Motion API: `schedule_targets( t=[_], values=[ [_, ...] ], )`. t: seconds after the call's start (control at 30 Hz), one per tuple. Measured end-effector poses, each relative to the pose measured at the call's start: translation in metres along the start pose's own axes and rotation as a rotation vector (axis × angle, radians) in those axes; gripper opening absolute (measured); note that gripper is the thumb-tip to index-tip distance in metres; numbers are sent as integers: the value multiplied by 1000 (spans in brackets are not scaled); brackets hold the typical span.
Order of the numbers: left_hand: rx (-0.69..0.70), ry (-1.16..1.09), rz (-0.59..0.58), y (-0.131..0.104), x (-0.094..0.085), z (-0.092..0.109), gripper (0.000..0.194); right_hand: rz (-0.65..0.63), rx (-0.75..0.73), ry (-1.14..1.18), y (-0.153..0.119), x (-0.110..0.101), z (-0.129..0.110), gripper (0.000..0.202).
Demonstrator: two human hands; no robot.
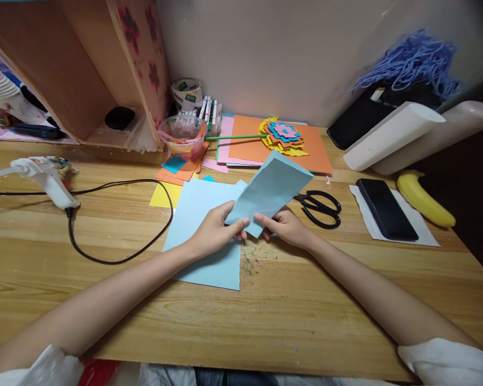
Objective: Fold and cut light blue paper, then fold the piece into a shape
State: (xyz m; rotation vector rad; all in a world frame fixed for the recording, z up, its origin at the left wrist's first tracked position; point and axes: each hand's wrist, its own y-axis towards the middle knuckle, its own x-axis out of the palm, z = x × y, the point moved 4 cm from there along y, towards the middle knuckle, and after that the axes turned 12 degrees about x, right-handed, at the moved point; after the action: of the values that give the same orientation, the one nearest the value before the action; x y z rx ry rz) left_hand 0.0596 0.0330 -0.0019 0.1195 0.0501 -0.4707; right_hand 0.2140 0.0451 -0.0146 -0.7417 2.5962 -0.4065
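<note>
A folded piece of light blue paper is held up at a slant between both hands, above the table. My left hand pinches its lower left edge, thumb on the near face. At its lower right edge, my right hand grips it in the same way, most fingers hidden behind the paper. A larger light blue sheet lies flat on the table under my left hand. Just right of my right hand rest black-handled scissors, their blades mostly out of sight.
A white glue gun with a looping black cord stands left. Behind are a plastic bowl, markers and a layered paper flower on orange paper. To the right lie a phone, a banana and white rolls.
</note>
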Motion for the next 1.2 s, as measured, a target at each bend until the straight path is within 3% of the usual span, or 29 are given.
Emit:
schedule_targets(
  t=[0.17, 0.33, 0.5, 0.67, 0.8, 0.97, 1.2],
  values=[
    [-17, 6, 41, 0, -4, 0, 16, 24, 35, 110, 4, -2, 6, 46],
    [12, -52, 122, 1, -8, 2, 25, 49, 22, 213, 7, -4, 10, 45],
    [-28, -113, 44, 1, -3, -1, 33, 94, 1, 191, 4, -7, 4, 47],
    [-48, -15, -33, -3, 4, -4, 29, -13, 47, 118, 2, -2, 1, 44],
    [-73, 52, -12, -5, 2, -6, 28, 29, 85, 123, 3, -4, 1, 47],
    [-77, 39, 44, -3, -2, -8, 24, 114, 1, 188, 5, -10, -5, 50],
    [-65, -1, 38, -4, -2, -2, 28, 78, -30, 201, 5, -12, -4, 51]
  ],
)
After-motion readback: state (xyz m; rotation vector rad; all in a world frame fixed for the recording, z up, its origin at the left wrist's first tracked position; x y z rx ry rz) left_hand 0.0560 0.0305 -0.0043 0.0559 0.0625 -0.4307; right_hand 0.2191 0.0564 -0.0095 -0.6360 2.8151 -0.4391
